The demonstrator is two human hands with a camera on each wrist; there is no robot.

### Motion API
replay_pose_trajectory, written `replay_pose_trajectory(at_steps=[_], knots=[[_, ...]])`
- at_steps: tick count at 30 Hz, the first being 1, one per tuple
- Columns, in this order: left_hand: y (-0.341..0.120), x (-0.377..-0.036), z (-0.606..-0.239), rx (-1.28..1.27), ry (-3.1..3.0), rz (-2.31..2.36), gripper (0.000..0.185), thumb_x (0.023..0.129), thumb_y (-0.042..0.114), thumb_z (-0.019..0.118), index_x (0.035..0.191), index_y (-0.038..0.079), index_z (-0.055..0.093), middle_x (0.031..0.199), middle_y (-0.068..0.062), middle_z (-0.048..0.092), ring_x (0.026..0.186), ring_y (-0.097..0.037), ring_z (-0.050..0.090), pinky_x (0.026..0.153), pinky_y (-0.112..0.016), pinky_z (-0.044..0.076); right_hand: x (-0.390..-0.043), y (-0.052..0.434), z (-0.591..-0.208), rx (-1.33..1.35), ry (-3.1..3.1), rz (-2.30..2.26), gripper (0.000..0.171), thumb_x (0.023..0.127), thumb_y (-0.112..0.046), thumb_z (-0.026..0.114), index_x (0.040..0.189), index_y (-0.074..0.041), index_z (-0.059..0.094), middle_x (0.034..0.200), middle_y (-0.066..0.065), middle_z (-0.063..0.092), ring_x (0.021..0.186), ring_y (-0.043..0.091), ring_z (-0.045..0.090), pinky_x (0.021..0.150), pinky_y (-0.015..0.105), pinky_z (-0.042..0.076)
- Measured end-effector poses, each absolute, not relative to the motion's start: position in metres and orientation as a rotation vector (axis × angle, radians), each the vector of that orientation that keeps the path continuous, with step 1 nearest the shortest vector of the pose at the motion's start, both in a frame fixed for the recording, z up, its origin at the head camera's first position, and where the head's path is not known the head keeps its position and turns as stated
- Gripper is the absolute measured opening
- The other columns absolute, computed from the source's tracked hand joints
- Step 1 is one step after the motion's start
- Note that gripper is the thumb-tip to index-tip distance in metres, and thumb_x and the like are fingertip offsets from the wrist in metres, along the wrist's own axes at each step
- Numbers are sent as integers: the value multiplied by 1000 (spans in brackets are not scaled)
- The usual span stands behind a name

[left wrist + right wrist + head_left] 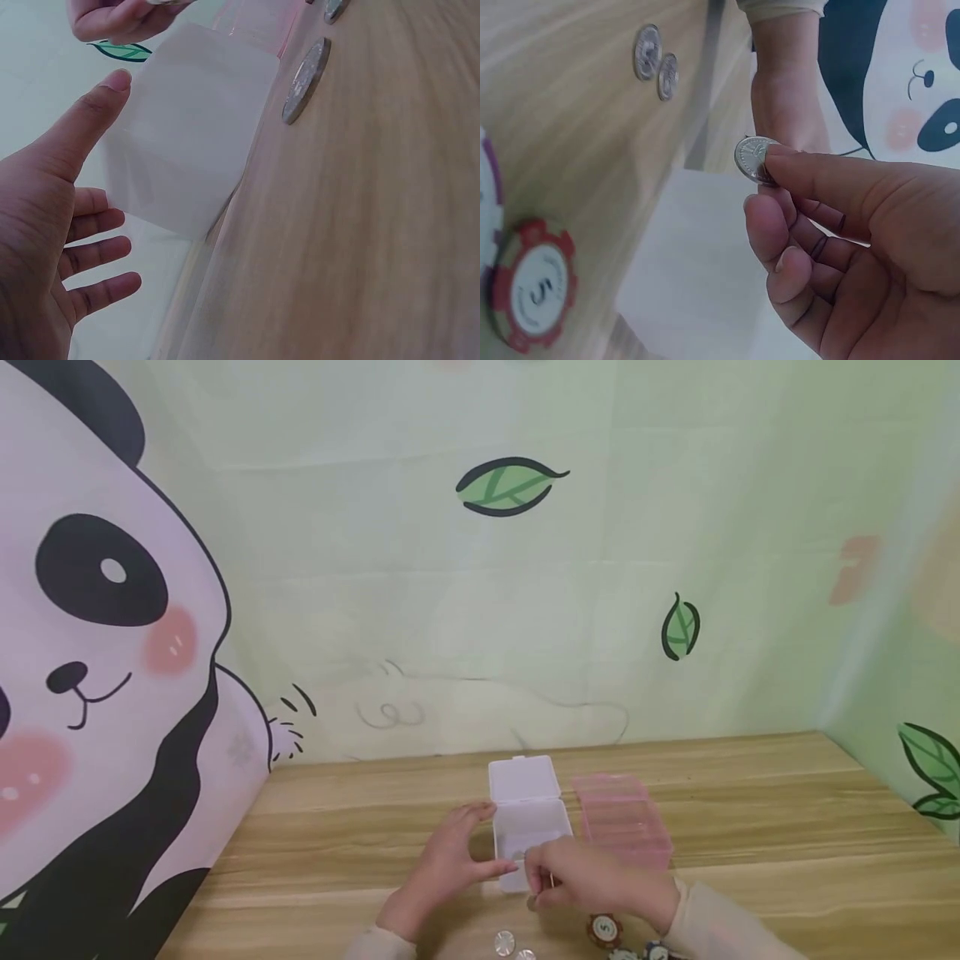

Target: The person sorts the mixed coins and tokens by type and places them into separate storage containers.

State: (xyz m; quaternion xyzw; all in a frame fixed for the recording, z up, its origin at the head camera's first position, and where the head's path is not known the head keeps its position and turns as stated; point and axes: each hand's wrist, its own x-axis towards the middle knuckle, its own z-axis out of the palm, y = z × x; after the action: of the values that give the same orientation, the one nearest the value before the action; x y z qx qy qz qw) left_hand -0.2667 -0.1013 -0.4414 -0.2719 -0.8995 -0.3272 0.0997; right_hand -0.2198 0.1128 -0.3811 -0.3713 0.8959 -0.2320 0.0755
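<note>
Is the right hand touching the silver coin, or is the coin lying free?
Touching. The right wrist view shows the silver coin pinched at the fingertips of the right hand, lifted above the clear box.

Open box (528, 822) left of closed box (622, 817)

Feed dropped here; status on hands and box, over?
Right hand pinching coin over open clear box. Left hand open, steadying box. Nothing blocking.

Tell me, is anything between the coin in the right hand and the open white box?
Nothing visible. The right hand pinches the coin just over the white box, whose lid stands open. The left hand rests beside the box.
</note>
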Motion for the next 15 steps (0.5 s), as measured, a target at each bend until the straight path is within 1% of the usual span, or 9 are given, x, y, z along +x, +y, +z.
replay_pose_trajectory(at_steps=[12,14,15], knots=[[-101,-266,-440,-795,-2670,-975,76,73,43,80,133,5,54,138,-14,55,129,-33,49,107,-50,42,-234,122,-362,-1032,2651,-821,19,86,-21,71,78,-14,55,67,-11,53,59,-4,44,53,15,42],[-101,-266,-440,-803,-2662,-965,76,73,43,81,132,4,54,137,-14,55,129,-33,50,107,-50,42,-236,124,-359,-1010,2663,-820,19,87,-22,70,78,-15,55,69,-12,53,59,-3,44,54,15,41],[-101,-267,-440,-806,-2659,-963,76,73,43,81,132,4,54,137,-14,56,129,-33,50,107,-50,42,-237,125,-357,-998,2697,-783,19,87,-26,70,77,-18,55,68,-13,53,59,-3,44,54,15,40]])
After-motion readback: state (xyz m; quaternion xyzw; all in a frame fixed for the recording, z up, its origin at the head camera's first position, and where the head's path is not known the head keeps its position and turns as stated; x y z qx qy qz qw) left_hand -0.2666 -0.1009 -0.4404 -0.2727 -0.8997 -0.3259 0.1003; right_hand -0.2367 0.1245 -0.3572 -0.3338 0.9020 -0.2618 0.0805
